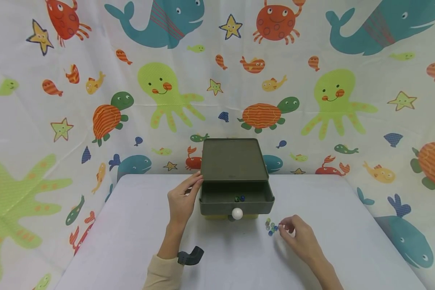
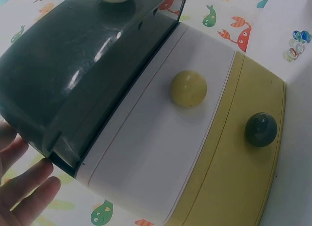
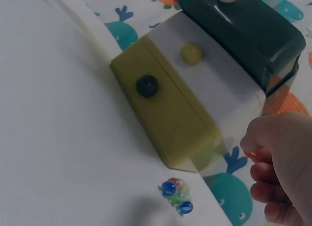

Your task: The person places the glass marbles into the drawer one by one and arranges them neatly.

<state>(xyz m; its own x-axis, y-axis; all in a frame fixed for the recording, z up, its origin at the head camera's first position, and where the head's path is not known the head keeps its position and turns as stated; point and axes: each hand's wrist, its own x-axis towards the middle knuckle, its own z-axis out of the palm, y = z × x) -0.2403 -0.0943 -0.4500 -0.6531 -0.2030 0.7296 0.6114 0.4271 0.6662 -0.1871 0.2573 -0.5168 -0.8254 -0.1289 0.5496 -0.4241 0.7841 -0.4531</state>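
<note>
The left hand (image 1: 181, 203), fingers extended, touches the left edge of the green box (image 1: 235, 159). Marbles (image 1: 272, 225) lie near-right of it beside the right hand (image 1: 302, 239), whose grip I cannot tell; table (image 1: 344, 225) extends farther right.

A green-topped box (image 1: 235, 159) on a white table (image 1: 130, 225), its drawer (image 1: 217, 208) pulled out with two marbles (image 1: 242, 198) inside. A person's left hand (image 1: 182, 199) touches the box's left edge; the right hand (image 1: 300, 237) is just beside loose marbles (image 1: 272, 225). Behind, a cloth (image 1: 188, 139) printed with sea creatures.
</note>
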